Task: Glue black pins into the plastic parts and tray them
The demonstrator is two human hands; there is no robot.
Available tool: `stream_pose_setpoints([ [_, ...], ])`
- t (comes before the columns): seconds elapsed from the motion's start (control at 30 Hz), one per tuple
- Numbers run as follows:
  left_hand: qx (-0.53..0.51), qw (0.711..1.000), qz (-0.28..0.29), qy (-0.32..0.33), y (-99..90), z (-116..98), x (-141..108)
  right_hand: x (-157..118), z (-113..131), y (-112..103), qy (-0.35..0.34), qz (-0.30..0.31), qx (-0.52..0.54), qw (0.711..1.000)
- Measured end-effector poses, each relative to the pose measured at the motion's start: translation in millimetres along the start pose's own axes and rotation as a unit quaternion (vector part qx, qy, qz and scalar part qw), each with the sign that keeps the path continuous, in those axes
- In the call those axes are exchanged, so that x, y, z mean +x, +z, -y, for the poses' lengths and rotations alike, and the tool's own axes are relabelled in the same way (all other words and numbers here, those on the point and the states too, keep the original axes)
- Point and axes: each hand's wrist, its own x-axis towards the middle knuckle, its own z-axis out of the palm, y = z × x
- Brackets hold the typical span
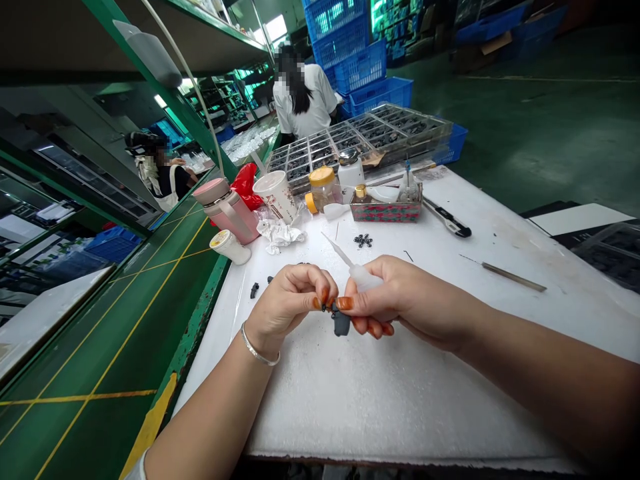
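Observation:
My right hand (400, 293) is closed. Its palm holds a white squeeze bottle (367, 279) with a long thin nozzle slanting up and left, while thumb and fingertips grip a small dark grey part (341, 323). Close beside it, my left hand (295, 297) pinches a tiny black piece (325, 308) against or very near the grey part; whether the two touch I cannot tell. Orange-brown colour covers several fingertips. A cluster of small black pieces (363, 241) lies beyond the hands, and a loose dark part (255, 291) lies left of my left hand.
Across the white table's back stand a pink flask (235, 212), a paper cup (277, 195), jars, a small patterned box (386, 212) and a large divided tray (360, 137). A utility knife (447, 218) and a thin tool (514, 276) lie right. Green conveyor (125, 320) left; two people work beyond.

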Motion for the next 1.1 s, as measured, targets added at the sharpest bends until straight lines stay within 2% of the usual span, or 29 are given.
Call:
stream_pose_setpoints([
  [0.17, 0.052, 0.999, 0.001, 0.003, -1.9, -4.2, -1.9, 0.7, -1.9, -1.9, -0.004, 0.005, 0.002, 1.0],
  [0.3, 0.132, 0.991, -0.019, 0.03, -0.3, -10.5, -4.6, 1.5, -5.1, -4.5, 0.016, 0.004, 0.038, 0.999],
  [0.43, 0.185, 0.981, -0.016, 0.05, 3.1, -13.6, -5.3, 2.9, -8.7, -7.1, 0.037, 0.01, 0.072, 0.997],
  [0.7, 0.181, 0.979, -0.012, 0.09, 4.3, -10.5, -3.2, 5.6, -9.1, -5.8, 0.025, 0.034, 0.063, 0.997],
  [0.83, 0.179, 0.979, -0.042, 0.091, 3.4, -9.7, -1.8, 5.7, -7.3, -7.2, 0.004, -0.004, 0.05, 0.999],
  [1.0, 0.15, 0.977, -0.137, 0.06, 2.9, -5.7, 0.6, 9.4, -6.0, -13.9, -0.074, -0.064, -0.001, 0.995],
  [1.1, 0.136, 0.982, -0.131, 0.029, 4.5, -5.5, 0.9, 11.5, -6.6, -16.9, -0.111, -0.095, -0.046, 0.988],
])
